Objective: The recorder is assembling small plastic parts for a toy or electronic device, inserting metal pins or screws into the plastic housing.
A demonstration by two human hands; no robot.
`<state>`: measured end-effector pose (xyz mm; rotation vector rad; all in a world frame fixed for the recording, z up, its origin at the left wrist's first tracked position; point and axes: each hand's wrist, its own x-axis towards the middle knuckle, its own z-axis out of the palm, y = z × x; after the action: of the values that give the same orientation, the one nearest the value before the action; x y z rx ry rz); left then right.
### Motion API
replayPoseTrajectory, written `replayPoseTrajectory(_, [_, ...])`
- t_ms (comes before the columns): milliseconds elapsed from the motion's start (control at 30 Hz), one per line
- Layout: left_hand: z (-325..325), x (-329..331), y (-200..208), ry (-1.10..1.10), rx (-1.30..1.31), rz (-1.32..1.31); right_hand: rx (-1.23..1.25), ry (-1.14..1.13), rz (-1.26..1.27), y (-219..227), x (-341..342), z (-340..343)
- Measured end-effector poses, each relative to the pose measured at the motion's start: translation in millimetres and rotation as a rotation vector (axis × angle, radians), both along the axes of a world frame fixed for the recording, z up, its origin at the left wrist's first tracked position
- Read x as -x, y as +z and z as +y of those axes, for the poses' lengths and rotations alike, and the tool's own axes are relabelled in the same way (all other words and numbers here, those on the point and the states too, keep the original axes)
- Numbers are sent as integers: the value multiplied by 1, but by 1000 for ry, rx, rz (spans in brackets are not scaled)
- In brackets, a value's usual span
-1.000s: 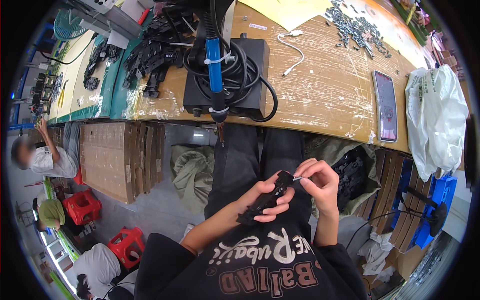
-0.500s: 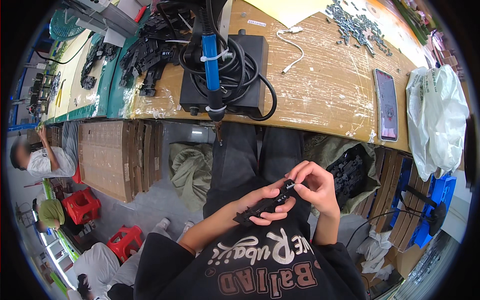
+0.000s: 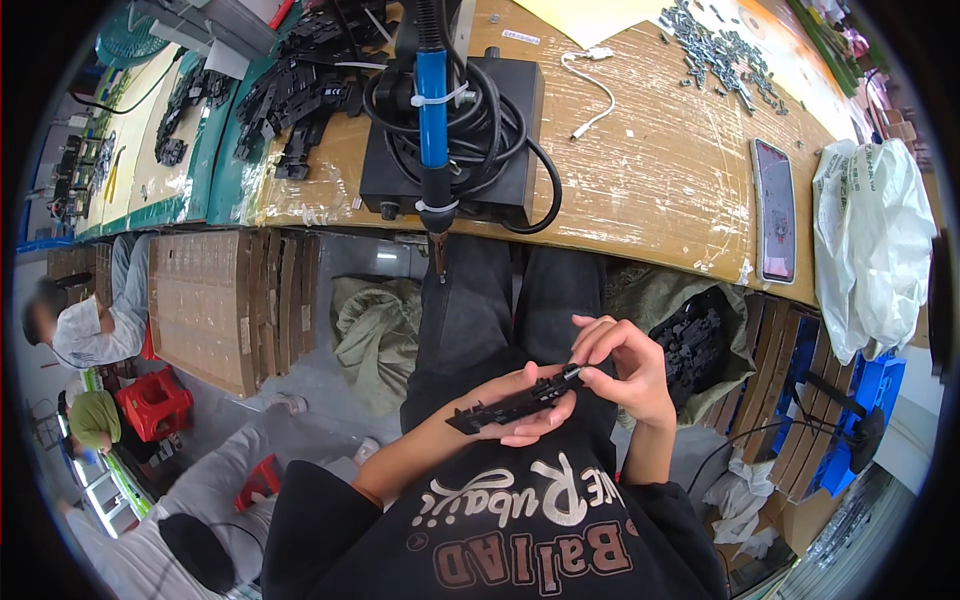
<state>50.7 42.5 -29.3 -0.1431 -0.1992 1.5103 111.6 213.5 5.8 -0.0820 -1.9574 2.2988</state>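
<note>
A long, narrow black plastic part (image 3: 508, 407) lies slantwise across my left hand (image 3: 493, 390), low in front of my shirt. The left thumb rests along its upper side and the fingers curl round from below. At the part's far right end, my right hand (image 3: 638, 378) has thumb and forefinger closed in a pinch. A small shiny spot shows by those fingertips, too small to name. Above my lap hangs a blue-handled tool like a soldering iron (image 3: 433, 110), its metal tip down, apart from both hands.
A black box (image 3: 520, 185) with coiled cable stands at the table edge (image 3: 640, 240). Black parts (image 3: 285, 100) are heaped left; small metal pieces (image 3: 715, 50) lie far right, beyond a phone (image 3: 773, 210). Right of my legs a sack (image 3: 735, 375) holds black parts. Co-workers sit left.
The black part has turned to show its narrow edge and moved slightly left with my left hand. My right fingertips stay at its end. A person at lower left has shifted.
</note>
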Motion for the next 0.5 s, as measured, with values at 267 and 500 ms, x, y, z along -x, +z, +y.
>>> replayPoseTrajectory(267, [-30,12,-15,39,110,41,21,70,-11,-7,18,-23])
replayPoseTrajectory(500, [-57,28,-12,140,368,339,-41,121,-47,-14,37,-49])
